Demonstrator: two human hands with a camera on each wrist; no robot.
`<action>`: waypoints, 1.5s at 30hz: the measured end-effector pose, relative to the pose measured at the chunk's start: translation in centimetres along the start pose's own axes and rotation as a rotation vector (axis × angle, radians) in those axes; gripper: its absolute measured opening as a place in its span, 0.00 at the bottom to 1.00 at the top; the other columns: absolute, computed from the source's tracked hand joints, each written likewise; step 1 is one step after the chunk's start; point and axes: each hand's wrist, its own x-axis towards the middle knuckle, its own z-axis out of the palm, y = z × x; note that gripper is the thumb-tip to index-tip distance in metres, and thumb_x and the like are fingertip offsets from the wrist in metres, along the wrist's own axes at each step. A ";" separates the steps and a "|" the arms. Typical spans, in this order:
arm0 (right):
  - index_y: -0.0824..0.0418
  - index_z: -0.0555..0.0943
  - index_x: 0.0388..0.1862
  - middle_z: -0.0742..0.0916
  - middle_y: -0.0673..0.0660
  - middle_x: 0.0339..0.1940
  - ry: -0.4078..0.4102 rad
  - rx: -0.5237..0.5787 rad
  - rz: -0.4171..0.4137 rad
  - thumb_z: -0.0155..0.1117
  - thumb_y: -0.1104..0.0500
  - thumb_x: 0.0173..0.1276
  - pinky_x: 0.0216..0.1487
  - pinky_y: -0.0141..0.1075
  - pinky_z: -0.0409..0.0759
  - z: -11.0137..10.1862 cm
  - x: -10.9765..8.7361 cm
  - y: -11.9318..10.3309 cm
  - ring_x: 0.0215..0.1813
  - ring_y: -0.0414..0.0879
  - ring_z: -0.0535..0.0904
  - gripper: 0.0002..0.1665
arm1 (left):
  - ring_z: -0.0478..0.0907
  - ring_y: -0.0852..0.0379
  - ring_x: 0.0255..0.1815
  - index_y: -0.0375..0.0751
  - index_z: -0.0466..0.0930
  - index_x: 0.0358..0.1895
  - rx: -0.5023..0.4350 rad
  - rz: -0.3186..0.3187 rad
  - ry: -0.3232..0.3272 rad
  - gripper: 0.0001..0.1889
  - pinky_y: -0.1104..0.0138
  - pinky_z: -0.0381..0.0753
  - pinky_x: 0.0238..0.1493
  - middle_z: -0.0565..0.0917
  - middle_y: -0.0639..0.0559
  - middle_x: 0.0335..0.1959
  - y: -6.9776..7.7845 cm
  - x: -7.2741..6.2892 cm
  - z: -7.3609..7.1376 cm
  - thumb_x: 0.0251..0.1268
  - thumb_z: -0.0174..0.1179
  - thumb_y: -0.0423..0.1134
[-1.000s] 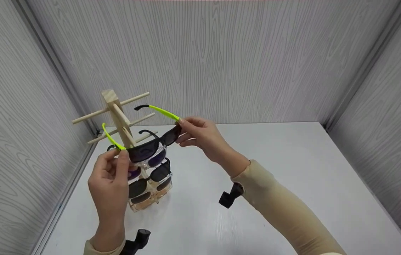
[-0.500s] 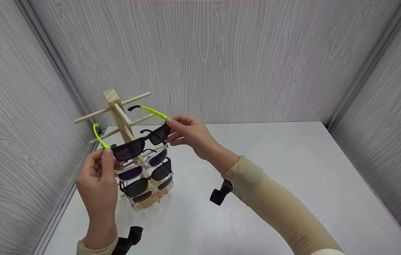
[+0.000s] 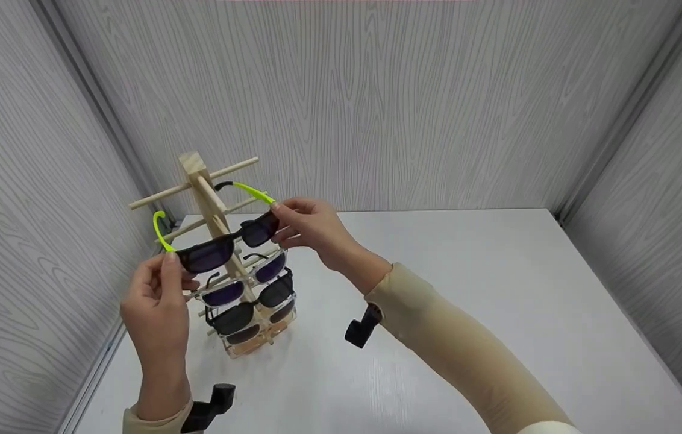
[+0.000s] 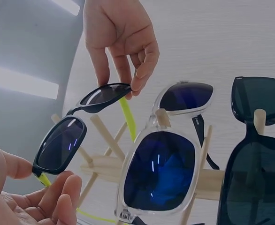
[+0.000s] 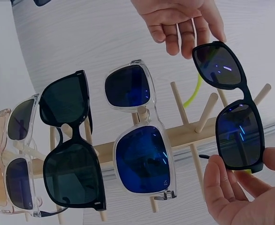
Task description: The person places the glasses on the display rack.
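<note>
Black-framed sunglasses (image 3: 211, 255) with neon yellow temples are held between both hands, lenses toward me, temples pointing back at a wooden display rack (image 3: 192, 164). My left hand (image 3: 157, 304) pinches the frame's left corner near the hinge. At the other corner, my right hand (image 3: 314, 232) pinches the frame between thumb and fingers. Below them on the rack sit clear-framed sunglasses with blue-purple lenses (image 5: 142, 159). In the right wrist view the held frame stands apart from that pair, near bare wooden pegs (image 5: 206, 112).
Lower on the rack hang black sunglasses (image 3: 235, 318), a clear pair with dark lenses (image 3: 243, 335) and an orange-tinted pair (image 3: 246, 346). Bare pegs (image 3: 160, 196) stick out at the rack's top. The rack stands on a white table (image 3: 437, 265) between grey wood-grain walls (image 3: 407, 108).
Both hands have carried the yellow-templed sunglasses leftward, more at first than lately. The clear-framed pair below has come more fully into view. Both hands keep their pinch.
</note>
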 end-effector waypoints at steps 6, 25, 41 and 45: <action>0.65 0.79 0.46 0.83 0.59 0.34 0.012 -0.035 0.007 0.60 0.55 0.67 0.38 0.38 0.81 0.0 0.3 0.0 0.32 0.47 0.82 0.15 | 0.78 0.57 0.25 0.33 0.79 0.39 0.032 -0.026 0.000 0.15 0.74 0.74 0.25 0.79 0.47 0.26 -0.5 0.4 0.0 0.70 0.50 0.44; 0.65 0.80 0.44 0.84 0.60 0.34 0.031 -0.047 0.042 0.60 0.57 0.67 0.39 0.39 0.81 -0.7 0.7 1.2 0.34 0.49 0.82 0.14 | 0.79 0.58 0.24 0.36 0.80 0.43 0.098 -0.069 -0.033 0.16 0.75 0.70 0.22 0.79 0.46 0.29 -1.4 0.5 0.0 0.70 0.50 0.46; 0.68 0.78 0.47 0.83 0.63 0.36 0.014 0.012 0.032 0.57 0.55 0.69 0.41 0.41 0.81 -3.0 0.1 2.0 0.37 0.50 0.83 0.17 | 0.80 0.59 0.25 0.38 0.80 0.42 0.087 -0.110 0.009 0.16 0.73 0.72 0.21 0.83 0.49 0.28 -1.8 0.3 -0.8 0.69 0.51 0.48; 0.69 0.78 0.47 0.83 0.61 0.35 0.025 0.049 0.026 0.58 0.55 0.69 0.41 0.42 0.80 -4.0 -0.7 2.1 0.35 0.49 0.83 0.17 | 0.80 0.59 0.26 0.38 0.80 0.43 0.103 -0.110 0.040 0.15 0.74 0.72 0.22 0.82 0.50 0.28 -1.4 0.0 -1.3 0.69 0.51 0.47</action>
